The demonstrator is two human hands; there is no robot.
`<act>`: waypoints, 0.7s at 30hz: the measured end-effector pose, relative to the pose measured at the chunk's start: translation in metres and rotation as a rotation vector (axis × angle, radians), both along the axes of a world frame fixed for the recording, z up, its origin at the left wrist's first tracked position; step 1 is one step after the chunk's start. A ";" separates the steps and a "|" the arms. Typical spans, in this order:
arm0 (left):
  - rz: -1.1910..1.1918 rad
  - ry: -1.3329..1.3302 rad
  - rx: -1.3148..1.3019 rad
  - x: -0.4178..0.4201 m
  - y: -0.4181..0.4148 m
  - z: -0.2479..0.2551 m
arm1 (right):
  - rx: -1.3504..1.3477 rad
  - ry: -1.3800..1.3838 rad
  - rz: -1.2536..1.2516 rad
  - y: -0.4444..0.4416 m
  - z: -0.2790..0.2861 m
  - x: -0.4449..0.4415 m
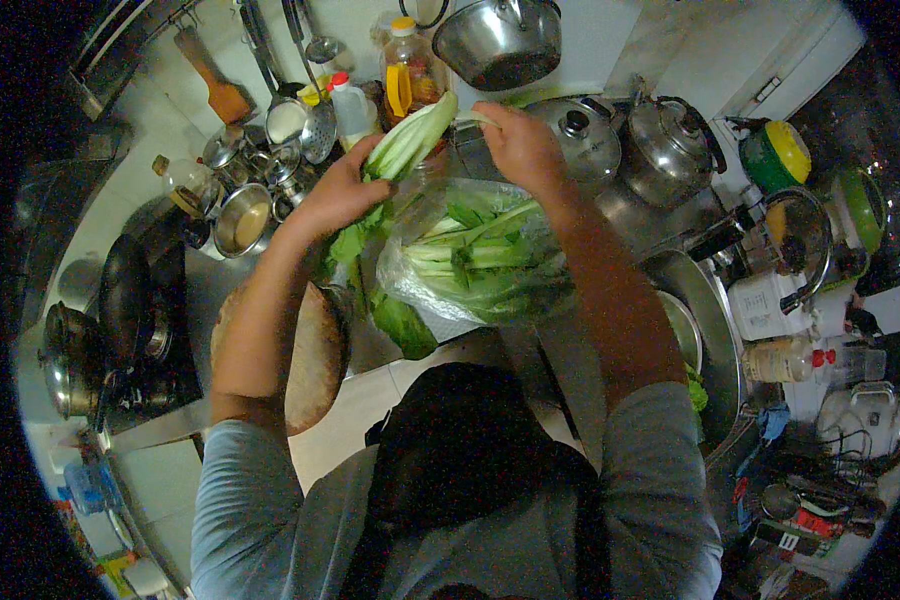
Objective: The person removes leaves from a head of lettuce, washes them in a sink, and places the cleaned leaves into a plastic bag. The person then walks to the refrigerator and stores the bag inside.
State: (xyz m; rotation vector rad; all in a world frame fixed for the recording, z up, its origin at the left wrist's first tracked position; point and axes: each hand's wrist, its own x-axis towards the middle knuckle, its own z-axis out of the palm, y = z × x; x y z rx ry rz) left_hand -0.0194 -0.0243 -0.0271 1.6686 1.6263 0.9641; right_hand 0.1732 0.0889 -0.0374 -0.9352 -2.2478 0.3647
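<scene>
My left hand (352, 187) grips a head of leafy greens (412, 142), its pale stalks pointing up and its leaves hanging below the fist. To the right of it, my right hand (514, 142) pinches a thin pale stalk (474, 116) between thumb and fingers, beside the top of that head. Whether this stalk is still joined to the head I cannot tell. Below both hands lies a clear plastic bag (409, 281) holding more stalks and leaves (469, 251). One dark green leaf (403, 328) droops at the counter's front edge.
A round wooden chopping board (316, 352) lies under my left forearm. Behind are a lidded pan (577, 139), a kettle (667, 154), a plastic jug (351, 109) and a small pot (241, 220). At the right is a sink (724, 337) with a faucet (825, 247); a wok (125, 300) stands left.
</scene>
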 end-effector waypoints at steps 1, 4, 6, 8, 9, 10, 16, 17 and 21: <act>0.006 0.022 0.006 0.001 -0.004 0.005 | 0.064 -0.020 -0.013 0.002 0.000 0.004; -0.026 -0.016 -0.040 -0.009 -0.010 0.009 | 0.109 0.321 0.022 0.031 -0.010 0.019; 0.010 -0.117 -0.135 -0.018 -0.016 0.008 | -0.199 0.701 0.121 0.042 -0.011 0.030; 0.047 -0.534 -0.258 -0.024 -0.027 0.001 | -0.808 1.073 0.263 0.031 0.013 0.039; 0.058 -0.741 -0.319 -0.027 -0.028 -0.002 | -0.858 1.178 0.319 0.033 0.013 0.045; -0.033 -0.850 -0.301 -0.028 -0.028 -0.006 | -0.906 1.283 0.376 0.036 0.014 0.049; -0.076 -1.135 -0.253 -0.006 -0.038 0.005 | -0.895 1.583 0.562 0.023 0.047 0.071; -0.068 -1.109 -0.228 -0.003 -0.037 0.005 | -0.880 1.586 0.670 0.026 0.048 0.076; -0.160 -1.216 -0.199 -0.001 -0.028 -0.006 | -0.831 1.603 0.984 0.035 0.064 0.111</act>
